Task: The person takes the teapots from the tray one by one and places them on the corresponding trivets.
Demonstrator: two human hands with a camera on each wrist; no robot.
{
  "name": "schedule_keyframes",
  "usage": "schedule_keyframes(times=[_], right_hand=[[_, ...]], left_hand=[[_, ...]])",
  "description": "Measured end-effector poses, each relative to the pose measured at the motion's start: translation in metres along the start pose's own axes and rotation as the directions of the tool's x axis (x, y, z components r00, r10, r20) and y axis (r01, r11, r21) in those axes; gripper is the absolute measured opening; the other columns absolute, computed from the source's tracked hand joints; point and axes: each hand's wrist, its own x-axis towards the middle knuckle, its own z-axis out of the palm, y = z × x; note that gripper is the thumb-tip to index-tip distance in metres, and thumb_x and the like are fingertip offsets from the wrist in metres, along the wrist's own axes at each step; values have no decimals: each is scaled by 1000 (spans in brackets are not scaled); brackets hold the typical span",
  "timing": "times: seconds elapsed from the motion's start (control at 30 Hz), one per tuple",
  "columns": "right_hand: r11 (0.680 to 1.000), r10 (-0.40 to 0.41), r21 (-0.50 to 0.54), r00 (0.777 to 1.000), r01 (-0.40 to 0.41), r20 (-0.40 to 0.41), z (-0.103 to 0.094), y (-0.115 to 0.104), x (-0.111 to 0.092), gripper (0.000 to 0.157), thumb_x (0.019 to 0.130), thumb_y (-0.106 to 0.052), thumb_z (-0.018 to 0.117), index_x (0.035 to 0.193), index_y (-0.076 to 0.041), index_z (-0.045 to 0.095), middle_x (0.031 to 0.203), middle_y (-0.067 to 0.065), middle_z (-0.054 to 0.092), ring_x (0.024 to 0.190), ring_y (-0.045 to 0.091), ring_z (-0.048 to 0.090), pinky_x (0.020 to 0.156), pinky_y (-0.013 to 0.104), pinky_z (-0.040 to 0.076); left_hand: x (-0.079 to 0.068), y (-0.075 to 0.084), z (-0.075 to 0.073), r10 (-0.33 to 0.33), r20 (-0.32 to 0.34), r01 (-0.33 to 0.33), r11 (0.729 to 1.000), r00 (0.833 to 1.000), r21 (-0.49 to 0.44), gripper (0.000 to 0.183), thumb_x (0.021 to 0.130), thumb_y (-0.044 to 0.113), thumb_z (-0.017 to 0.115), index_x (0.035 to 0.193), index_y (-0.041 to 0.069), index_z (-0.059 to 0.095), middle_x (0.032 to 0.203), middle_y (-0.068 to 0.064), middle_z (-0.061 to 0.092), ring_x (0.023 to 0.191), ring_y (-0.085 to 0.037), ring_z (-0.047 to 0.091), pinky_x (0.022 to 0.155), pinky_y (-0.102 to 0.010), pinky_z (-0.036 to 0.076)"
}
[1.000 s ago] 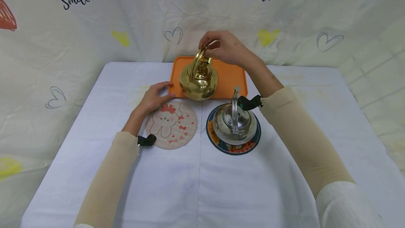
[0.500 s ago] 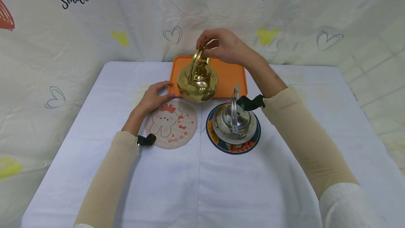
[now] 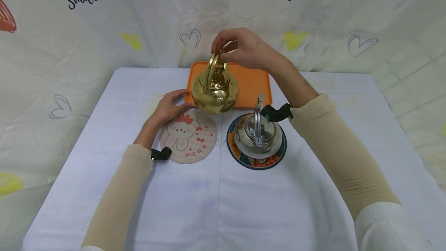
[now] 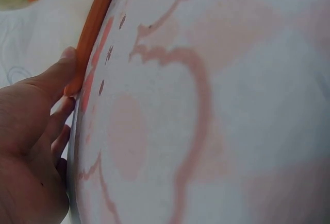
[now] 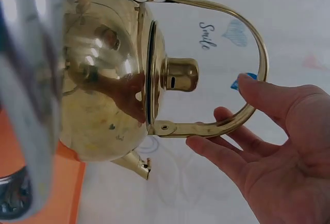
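My right hand grips the arched handle of a shiny gold kettle, thumb and fingers round it in the right wrist view. The kettle hangs over the left part of an orange tray, and its body overlaps the tray's front edge. At the tray's front left corner my left hand holds on, thumb along the front edge and fingers along the left side. A silver kettle stands upright on a round patterned mat, below my right wrist.
A round pink mat with a rabbit drawing lies just in front of the tray, by my left wrist. White cloth covers the table. Behind it hangs a printed curtain with hearts and lettering.
My right hand has moved the gold kettle a little to the left and slightly nearer to the head camera. My left hand, the tray and the silver kettle keep their places.
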Motion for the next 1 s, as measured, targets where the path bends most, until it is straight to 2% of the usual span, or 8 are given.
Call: schedule_keyframes(times=[0.27,0.4,0.5,0.63,1.0], right_hand=[[999,-33,-12,999,33,11,5,-9,3,11,99,-3,66,108,-6,70,116,10,68,111,23,68,97,33,58],[999,-51,-3,999,51,11,9,-9,6,12,97,0,66,108,-4,70,113,9,68,109,20,67,104,32,57],[998,-70,4,997,70,14,11,-9,8,13,95,2,67,107,-3,70,111,9,68,108,17,66,108,30,56],[997,-79,11,997,79,19,14,-9,10,13,94,3,68,106,-3,70,110,9,68,106,16,66,108,29,55],[996,-75,45,996,72,58,23,-13,10,15,95,3,68,108,-3,70,114,9,68,109,18,66,105,30,56]], left_hand=[[0,1,0,10,-17,-9,1000,1000,16,57,98,34,73,150,18,56,164,-9,46,160,-32,30,133,-55,21],[0,1,0,2,-16,-2,1000,1000,19,57,99,32,72,151,19,55,164,-10,46,160,-32,30,133,-55,21],[0,1,0,23,-18,-23,999,1000,29,56,99,32,72,150,17,56,162,-11,48,159,-33,33,133,-54,22],[0,1,0,66,-25,-65,997,998,47,53,99,30,72,148,14,58,159,-12,52,156,-33,37,132,-53,25],[2,1,-3,81,-9,-81,994,997,75,57,98,21,72,151,7,54,158,-17,52,155,-36,39,132,-52,25]])
